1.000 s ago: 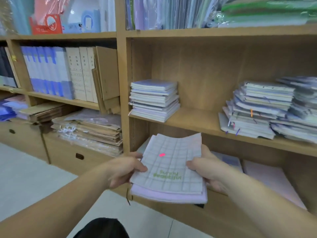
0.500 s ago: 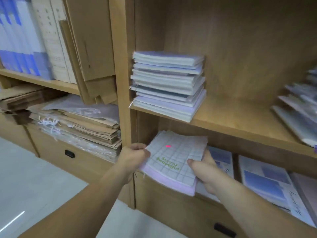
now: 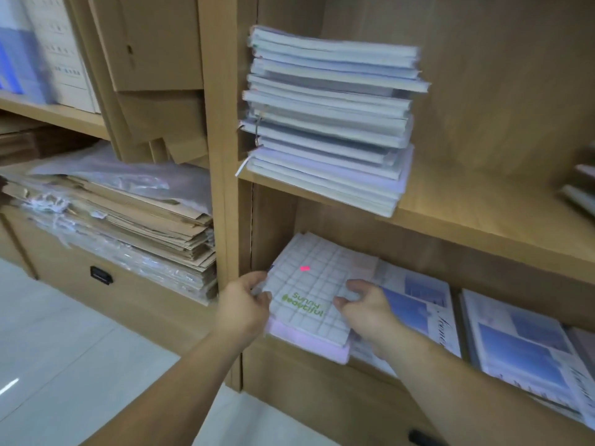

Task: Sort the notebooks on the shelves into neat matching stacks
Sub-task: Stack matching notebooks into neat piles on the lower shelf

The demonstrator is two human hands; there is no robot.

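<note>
A small stack of notebooks (image 3: 314,284), topped by a white grid cover with green lettering and with a lilac one at the bottom, lies at the left end of the lower shelf (image 3: 322,362). My left hand (image 3: 246,304) grips its left edge, thumb on top. My right hand (image 3: 363,305) holds the right edge, its fingers curled onto the cover. On the shelf above stands a tall, slightly uneven stack of pale notebooks (image 3: 328,117). To the right on the lower shelf lie flat notebooks with blue photo covers (image 3: 415,300).
A wooden upright (image 3: 222,156) borders the compartment on the left. Beyond it are brown paper envelopes in plastic (image 3: 122,214) and leaning cardboard (image 3: 154,69). More blue-cover books (image 3: 521,349) lie at the right. Another messy stack (image 3: 579,188) shows at the right edge. Below is a drawer handle (image 3: 101,275).
The grid-topped stack has moved forward from in front of the shelf into the left end of the lower shelf. The view has come closer and lower.
</note>
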